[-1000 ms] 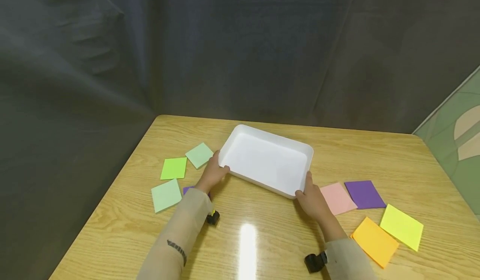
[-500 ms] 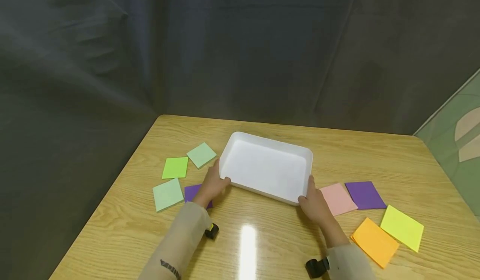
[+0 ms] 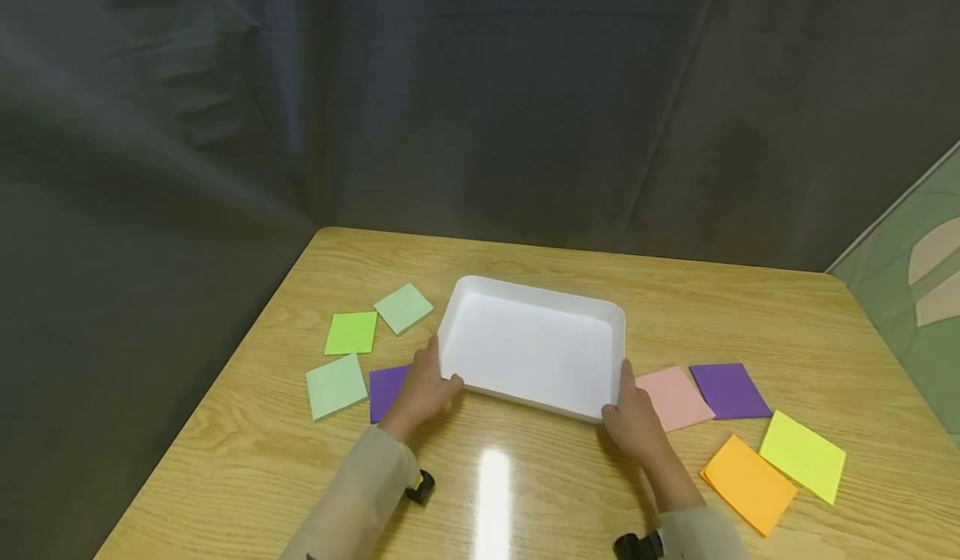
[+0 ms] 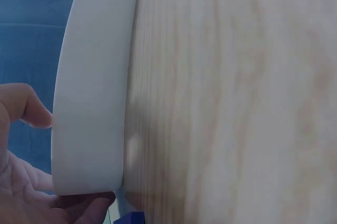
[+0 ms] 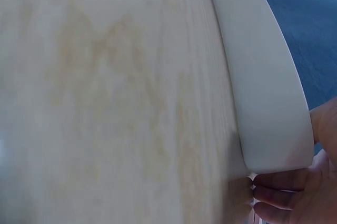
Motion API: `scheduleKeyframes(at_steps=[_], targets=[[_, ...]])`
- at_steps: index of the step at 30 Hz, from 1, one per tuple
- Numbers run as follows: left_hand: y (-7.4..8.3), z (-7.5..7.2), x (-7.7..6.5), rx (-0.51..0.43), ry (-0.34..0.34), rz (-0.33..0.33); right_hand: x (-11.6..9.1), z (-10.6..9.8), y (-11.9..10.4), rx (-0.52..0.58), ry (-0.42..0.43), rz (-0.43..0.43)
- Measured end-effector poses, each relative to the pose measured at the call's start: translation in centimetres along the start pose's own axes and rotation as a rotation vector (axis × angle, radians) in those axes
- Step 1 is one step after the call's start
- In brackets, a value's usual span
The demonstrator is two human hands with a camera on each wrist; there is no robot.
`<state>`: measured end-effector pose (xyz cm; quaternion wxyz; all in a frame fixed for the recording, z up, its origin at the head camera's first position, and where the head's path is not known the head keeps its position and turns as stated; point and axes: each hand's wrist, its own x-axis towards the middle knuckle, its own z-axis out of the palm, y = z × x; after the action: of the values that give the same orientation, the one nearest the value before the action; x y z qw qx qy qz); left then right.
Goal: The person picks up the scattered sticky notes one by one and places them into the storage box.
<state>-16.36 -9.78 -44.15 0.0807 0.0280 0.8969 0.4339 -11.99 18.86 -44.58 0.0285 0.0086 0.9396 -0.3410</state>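
Note:
A white rectangular tray point(image 3: 532, 347) with low walls sits at the middle of the wooden table, turned slightly, with nothing inside it. At its near left corner the left hand point(image 3: 423, 389) grips the wall, thumb on the near side and fingers along the left end. The right hand point(image 3: 633, 417) holds the near right corner in the same manner. In the left wrist view the tray's outer wall point(image 4: 92, 87) shows between thumb and fingers. Fingers point(image 5: 279, 197) of the right hand curl round the tray's end in the right wrist view.
Left of the tray lie two pale green sticky-note pads point(image 3: 337, 387), a lime green pad point(image 3: 351, 332) and a purple pad point(image 3: 386, 389), partly behind the left hand. To the right are pink point(image 3: 677, 397), purple point(image 3: 730, 391), yellow point(image 3: 802, 456) and orange point(image 3: 750, 483) pads. Dark cloth point(image 3: 487, 110) hangs behind the table.
Both hands have drawn the tray nearer to the person, its left end more than its right, so it lies straighter. The sticky-note pads have stayed in place.

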Motion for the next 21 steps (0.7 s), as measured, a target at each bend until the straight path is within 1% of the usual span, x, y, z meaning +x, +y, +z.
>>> scheduleKeyframes(at_steps=[4, 13, 21], targets=[[0.0, 0.1, -0.7, 0.0, 0.006, 0.018, -0.4, 0.0, 0.1, 0.003, 0.006, 0.005], [-0.3, 0.3, -2.4, 0.064, -0.008, 0.006, -1.1, 0.1, 0.4, 0.018, 0.005, -0.004], [-0.6, 0.6, -3.9, 0.075, 0.006, 0.016, -1.8, 0.0, 0.5, 0.027, 0.012, -0.008]])
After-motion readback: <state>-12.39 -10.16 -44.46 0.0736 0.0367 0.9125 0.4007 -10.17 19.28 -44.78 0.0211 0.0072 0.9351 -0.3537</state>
